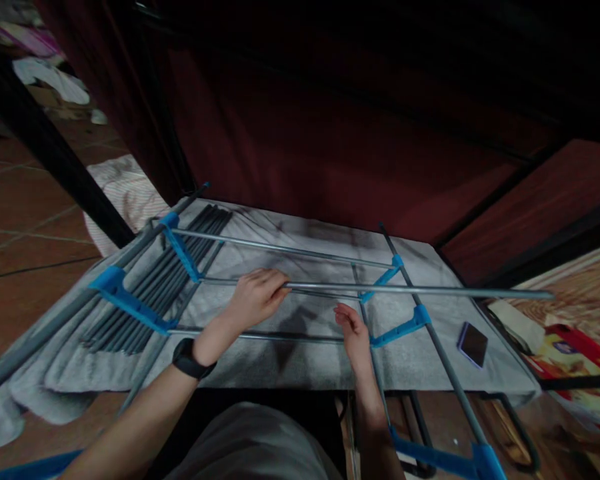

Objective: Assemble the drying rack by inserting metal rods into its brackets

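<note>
A long grey metal tube (430, 291) is gripped near one end by my left hand (260, 293), which wears a black wristband. The tube points to the right, roughly level, above a partly assembled rack of grey tubes. Just below the tube, my right hand (353, 327) is open, fingers slightly bent, with nothing visible in it. Blue plastic brackets join the rack's tubes, among them a left bracket (130, 300) and a right bracket (403, 327). A crossbar (280, 249) spans the rack's far side, and another runs beneath my hands.
Several loose tubes (150, 293) lie in a row at the left on a cloth-covered table (305, 370). A phone (473, 345) rests at the right. Dark red panels (300, 147) stand behind the table. A red-and-yellow package (575, 360) is beyond its right edge.
</note>
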A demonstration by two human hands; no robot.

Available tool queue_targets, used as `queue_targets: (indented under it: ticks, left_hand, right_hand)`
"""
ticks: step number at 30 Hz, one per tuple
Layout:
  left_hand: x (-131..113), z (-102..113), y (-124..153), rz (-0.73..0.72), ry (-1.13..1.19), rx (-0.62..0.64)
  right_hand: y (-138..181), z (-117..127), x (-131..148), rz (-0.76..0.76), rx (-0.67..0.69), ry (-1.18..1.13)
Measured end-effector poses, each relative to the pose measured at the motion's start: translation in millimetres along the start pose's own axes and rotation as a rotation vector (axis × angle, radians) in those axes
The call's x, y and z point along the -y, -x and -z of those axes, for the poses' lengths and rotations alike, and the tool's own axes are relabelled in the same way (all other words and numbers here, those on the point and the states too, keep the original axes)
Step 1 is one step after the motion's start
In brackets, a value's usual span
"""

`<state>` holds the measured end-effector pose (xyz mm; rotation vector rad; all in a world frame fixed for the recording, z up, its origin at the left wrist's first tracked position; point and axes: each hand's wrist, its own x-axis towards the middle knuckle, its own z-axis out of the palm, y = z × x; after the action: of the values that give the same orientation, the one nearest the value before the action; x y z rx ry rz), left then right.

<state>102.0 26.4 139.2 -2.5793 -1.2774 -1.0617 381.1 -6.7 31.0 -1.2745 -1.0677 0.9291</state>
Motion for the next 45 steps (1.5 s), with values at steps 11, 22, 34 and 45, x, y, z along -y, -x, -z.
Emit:
queue_targets:
  ticks: [11, 22, 34, 45]
  left_hand:
    - [44, -24, 91, 0.148, -0.046, 0.131]
    - [71, -30, 126, 0.162, -0.131, 0.141]
    - [92, -30, 121, 0.206, -0.074, 0.133]
    - [105, -37, 125, 0.304, 0.001, 0.081]
  right_hand:
    - [13, -3, 21, -0.168, 0.033, -0.255]
    - [3, -8, 5, -0.281, -0.031, -0.410]
    - [-2, -11, -4, -0.278, -0.198, -0.563]
    - [-9, 10, -7, -0.263, -0.339, -0.698]
